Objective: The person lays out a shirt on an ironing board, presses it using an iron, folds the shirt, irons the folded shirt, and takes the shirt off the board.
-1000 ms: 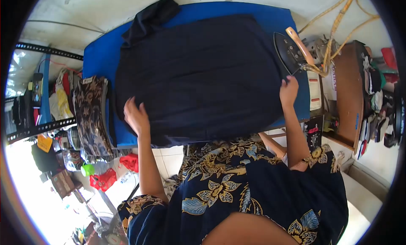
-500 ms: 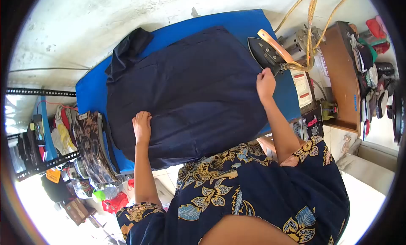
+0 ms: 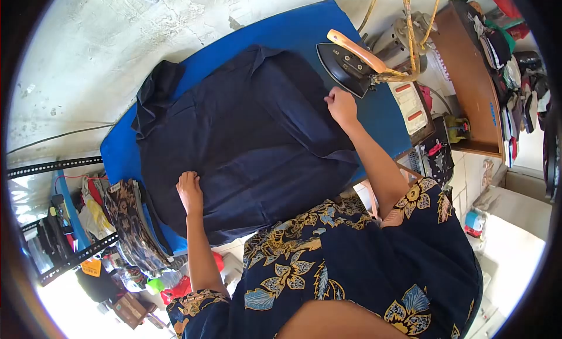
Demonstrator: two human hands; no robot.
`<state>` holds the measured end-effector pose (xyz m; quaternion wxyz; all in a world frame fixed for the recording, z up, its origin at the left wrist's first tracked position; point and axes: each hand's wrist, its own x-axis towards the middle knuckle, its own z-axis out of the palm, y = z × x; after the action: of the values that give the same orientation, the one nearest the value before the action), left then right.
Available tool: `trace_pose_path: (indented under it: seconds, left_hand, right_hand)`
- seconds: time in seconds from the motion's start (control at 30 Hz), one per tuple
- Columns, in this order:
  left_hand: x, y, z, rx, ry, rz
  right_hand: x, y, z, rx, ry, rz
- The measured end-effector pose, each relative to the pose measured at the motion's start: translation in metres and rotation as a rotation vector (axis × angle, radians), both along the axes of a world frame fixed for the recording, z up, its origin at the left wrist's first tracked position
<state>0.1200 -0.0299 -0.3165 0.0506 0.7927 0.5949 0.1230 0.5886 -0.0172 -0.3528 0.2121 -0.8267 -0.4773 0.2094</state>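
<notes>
A dark navy garment (image 3: pixel 234 134), seemingly a shirt, lies spread over a blue-covered ironing board (image 3: pixel 328 17). Its right part is rumpled and folded back, with a bunched piece (image 3: pixel 158 93) at the upper left. My left hand (image 3: pixel 190 194) rests on the cloth at the left, fingers lying on it rather than gripping. Closed in a pinch, my right hand (image 3: pixel 343 109) holds the garment's right edge. Just above that hand stands a black iron (image 3: pixel 345 64) with a wooden handle (image 3: pixel 358 51).
Braided cords (image 3: pixel 408 23) run up from the iron. A white rest with red bars (image 3: pixel 410 108) lies on the board's right end. Folded clothes (image 3: pixel 132 213) hang at the left by a perforated metal rack (image 3: pixel 55 166). A brown cabinet (image 3: pixel 471 76) stands right, beside stacked clothes (image 3: pixel 509 76).
My right hand has moved left and slightly up with the garment's edge, and the cloth there has creased and folded back. My left hand stays on the cloth; the view has shifted somewhat.
</notes>
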Motion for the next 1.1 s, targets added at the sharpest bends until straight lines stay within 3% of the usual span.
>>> trace_pose_path:
  seconds: [0.07, 0.17, 0.4, 0.57, 0.67, 0.73, 0.8, 0.83, 0.9, 0.97, 1.0, 1.03, 1.1]
  left_hand:
    - [0.0, 0.0, 0.001, -0.014, 0.01, -0.005]
    - [0.001, -0.001, 0.003, -0.002, 0.018, -0.011]
    - [0.001, -0.001, 0.0, 0.012, 0.001, -0.004]
    - [0.0, -0.002, 0.002, 0.002, 0.005, -0.028]
    - [-0.001, 0.0, 0.002, 0.0, 0.005, -0.048]
    - [-0.002, -0.001, 0.001, 0.005, 0.007, -0.044]
    - [-0.002, 0.0, -0.001, 0.012, 0.005, -0.042]
    - [-0.002, 0.0, -0.001, 0.018, -0.005, -0.049]
    - [-0.003, 0.0, -0.001, 0.027, -0.017, -0.054]
    - [-0.004, 0.001, 0.0, 0.004, -0.015, -0.071]
    - [-0.005, 0.002, 0.001, 0.008, -0.015, -0.062]
    - [-0.005, 0.002, 0.002, 0.007, -0.001, -0.069]
    - [-0.005, -0.003, 0.002, 0.006, 0.009, -0.068]
  right_hand:
    - [0.0, 0.009, 0.0, -0.002, -0.176, 0.011]
    - [0.002, 0.022, 0.003, -0.03, -0.204, -0.07]
    - [0.006, 0.034, 0.016, -0.069, -0.119, 0.051]
    - [0.006, 0.017, 0.014, -0.134, -0.007, -0.059]
    - [-0.003, 0.017, 0.017, -0.007, -0.181, -0.118]
    - [-0.019, 0.008, 0.017, 0.265, -0.093, 0.072]
    - [-0.059, -0.011, 0.052, 0.445, -0.193, 0.409]
    - [-0.079, -0.026, 0.067, 0.313, -0.12, 0.52]
    - [-0.097, -0.042, 0.052, 0.429, -0.196, 0.574]
    - [-0.09, -0.045, 0.043, 0.153, -0.157, 0.545]
    - [-0.07, -0.039, 0.036, 0.21, -0.192, 0.412]
    - [-0.045, -0.031, 0.039, 0.342, -0.269, 0.221]
    - [0.0, -0.02, 0.056, 0.293, -0.319, -0.246]
